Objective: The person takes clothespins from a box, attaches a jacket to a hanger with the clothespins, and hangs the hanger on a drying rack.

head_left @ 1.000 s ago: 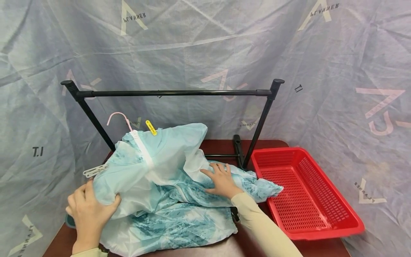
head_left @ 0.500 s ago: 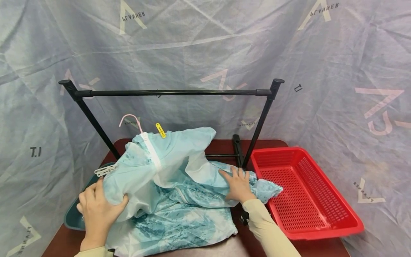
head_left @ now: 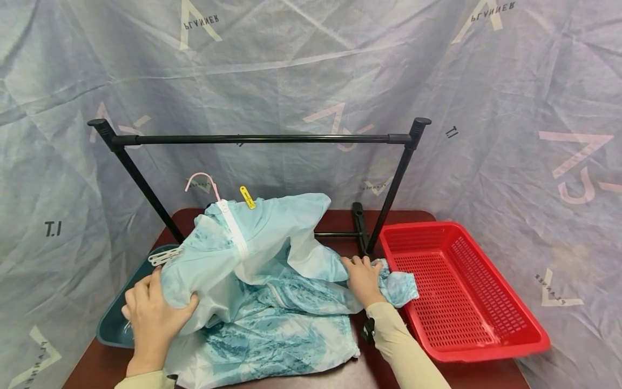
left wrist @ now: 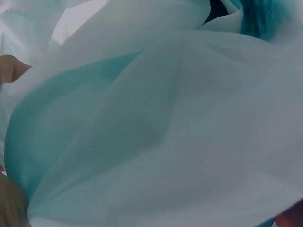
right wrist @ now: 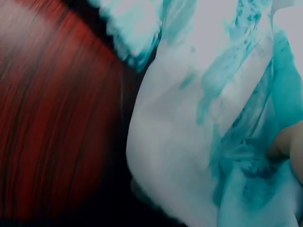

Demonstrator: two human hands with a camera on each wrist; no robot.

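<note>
A thin light-blue and white patterned jacket [head_left: 272,227] with a white zipper lies bunched over the table, seen close up in both wrist views. From its collar rises the hook of a pink hanger [head_left: 201,175]. A yellow clothespin [head_left: 247,198] and white clothespins [head_left: 164,256] sit along its upper edge. My left hand [head_left: 157,319] grips the jacket's left side, thumb over the cloth, just below the white clothespins. With my right hand [head_left: 363,278] I pinch the sleeve at the right; its fingers [right wrist: 286,146] sink into the folds in the right wrist view.
A black rack [head_left: 272,139] with a horizontal bar stands behind the jacket. On the right is a red plastic basket [head_left: 486,270], touching the sleeve's end. A dark blue basin [head_left: 114,324] sits at the left, partly behind my left hand. The table [right wrist: 57,118] is reddish brown.
The jacket and hanger have shifted right with my left hand, uncovering more of the basin. My right hand has moved right along the sleeve, and the sleeve's end has drawn back a little.
</note>
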